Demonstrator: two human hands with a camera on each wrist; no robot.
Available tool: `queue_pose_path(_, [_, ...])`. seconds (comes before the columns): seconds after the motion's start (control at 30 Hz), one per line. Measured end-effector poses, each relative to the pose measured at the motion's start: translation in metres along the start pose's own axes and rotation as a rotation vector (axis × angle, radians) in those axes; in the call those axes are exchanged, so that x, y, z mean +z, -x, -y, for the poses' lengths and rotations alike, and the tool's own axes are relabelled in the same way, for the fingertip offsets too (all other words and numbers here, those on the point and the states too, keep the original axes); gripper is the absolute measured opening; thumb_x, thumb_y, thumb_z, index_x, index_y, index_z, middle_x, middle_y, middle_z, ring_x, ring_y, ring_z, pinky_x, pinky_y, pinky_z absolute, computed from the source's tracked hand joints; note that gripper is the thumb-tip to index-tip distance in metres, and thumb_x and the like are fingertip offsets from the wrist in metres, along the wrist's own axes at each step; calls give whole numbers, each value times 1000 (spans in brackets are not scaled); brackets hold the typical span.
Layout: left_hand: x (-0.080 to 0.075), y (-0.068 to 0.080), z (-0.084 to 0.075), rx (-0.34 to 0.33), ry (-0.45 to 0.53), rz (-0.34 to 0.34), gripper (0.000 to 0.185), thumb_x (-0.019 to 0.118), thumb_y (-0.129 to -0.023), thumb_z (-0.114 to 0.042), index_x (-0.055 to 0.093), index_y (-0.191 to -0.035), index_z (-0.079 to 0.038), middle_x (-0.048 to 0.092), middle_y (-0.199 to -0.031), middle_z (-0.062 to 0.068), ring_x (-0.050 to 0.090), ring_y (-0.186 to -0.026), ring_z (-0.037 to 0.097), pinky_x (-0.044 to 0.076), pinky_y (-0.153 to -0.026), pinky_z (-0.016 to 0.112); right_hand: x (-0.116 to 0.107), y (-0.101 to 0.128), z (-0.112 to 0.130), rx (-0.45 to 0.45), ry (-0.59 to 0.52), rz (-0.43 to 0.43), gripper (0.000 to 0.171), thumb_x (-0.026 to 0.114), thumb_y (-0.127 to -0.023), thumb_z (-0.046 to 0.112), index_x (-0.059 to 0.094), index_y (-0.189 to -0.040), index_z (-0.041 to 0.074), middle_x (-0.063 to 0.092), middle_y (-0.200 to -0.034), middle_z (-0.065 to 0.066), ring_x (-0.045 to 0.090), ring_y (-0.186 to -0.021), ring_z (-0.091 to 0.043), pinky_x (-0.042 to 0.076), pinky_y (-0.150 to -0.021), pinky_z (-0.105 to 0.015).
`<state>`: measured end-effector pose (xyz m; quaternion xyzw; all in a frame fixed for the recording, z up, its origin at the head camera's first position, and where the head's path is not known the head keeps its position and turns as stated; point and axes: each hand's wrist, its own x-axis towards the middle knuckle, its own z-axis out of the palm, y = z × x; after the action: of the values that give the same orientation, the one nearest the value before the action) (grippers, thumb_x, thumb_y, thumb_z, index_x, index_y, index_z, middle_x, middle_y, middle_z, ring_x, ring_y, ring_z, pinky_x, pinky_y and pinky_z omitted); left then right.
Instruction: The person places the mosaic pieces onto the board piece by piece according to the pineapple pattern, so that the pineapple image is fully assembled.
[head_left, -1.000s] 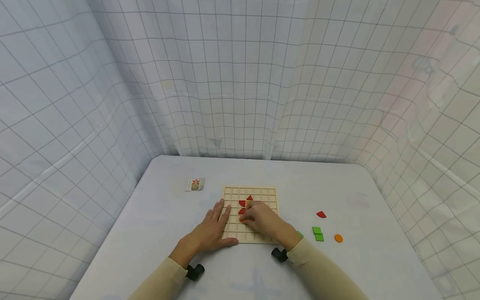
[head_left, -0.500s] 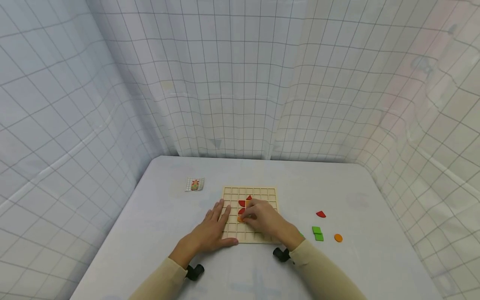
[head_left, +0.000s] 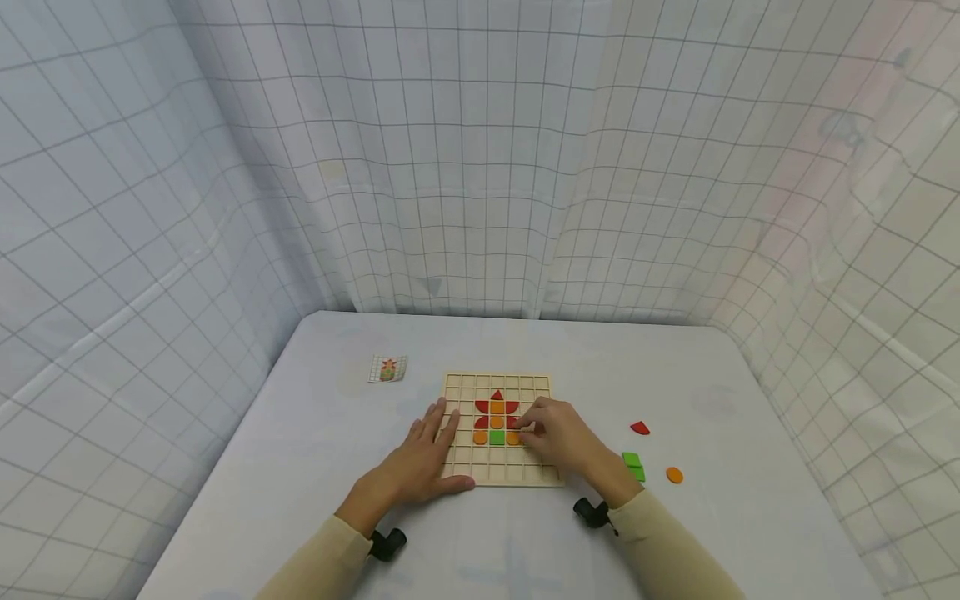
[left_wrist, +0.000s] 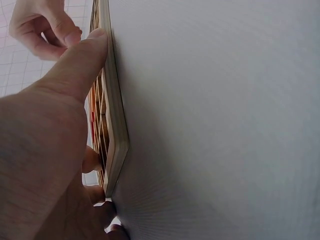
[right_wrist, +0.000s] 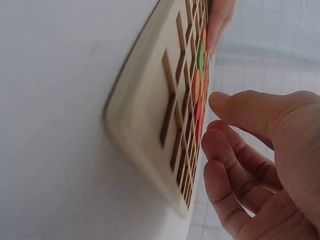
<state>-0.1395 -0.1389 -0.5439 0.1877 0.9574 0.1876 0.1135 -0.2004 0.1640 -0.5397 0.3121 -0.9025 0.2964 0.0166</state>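
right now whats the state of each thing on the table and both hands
left hand: flat, fingers straight, pressing the board's left edge
right hand: fingers loosely curled over the board's right side, holding nothing visible
wooden grid board: flat on the table, partly filled
flower pattern: red, orange and green pieces seated in cells
loose red piece: on the table, off the board
loose green pieces: on the table, side by side
loose orange disc: on the table
pattern card: lying flat

Beige long sleeves (head_left: 660,542) — black wrist cameras (head_left: 592,512) strapped below the cuffs.
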Motion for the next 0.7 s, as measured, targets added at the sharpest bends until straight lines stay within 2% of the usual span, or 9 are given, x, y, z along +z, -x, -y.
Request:
queue_pose_path(0.23, [-1, 1, 0, -4, 3, 1, 125, 82, -102, -69, 21, -185, 1, 5, -195, 31, 13, -183, 52, 23, -147, 70, -15, 21, -16, 109, -2, -33, 12, 91, -101, 8, 92, -113, 11, 79, -106, 2, 65, -87, -8, 57, -74, -20])
queue_pose_path(0.57, [-1, 1, 1, -10, -2, 6, 125, 81, -102, -70, 20, -185, 0, 5, -195, 30, 12, -183, 51, 22, -147, 69, -41, 65, -47, 139, 21, -155, 20, 94, -94, -1, 92, -111, 8, 80, -100, 1, 71, -83, -6, 60, -74, -22])
queue_pose_path(0.7, [0, 0, 1, -7, -1, 12, 125, 80, -103, -71, 20, -185, 0, 4, -196, 30, 12, -183, 51, 21, -147, 69, -53, 87, -56, 165, 41, -200, 21, 96, -94, 1, 92, -112, 10, 81, -101, 3, 72, -86, -8, 61, -75, -24])
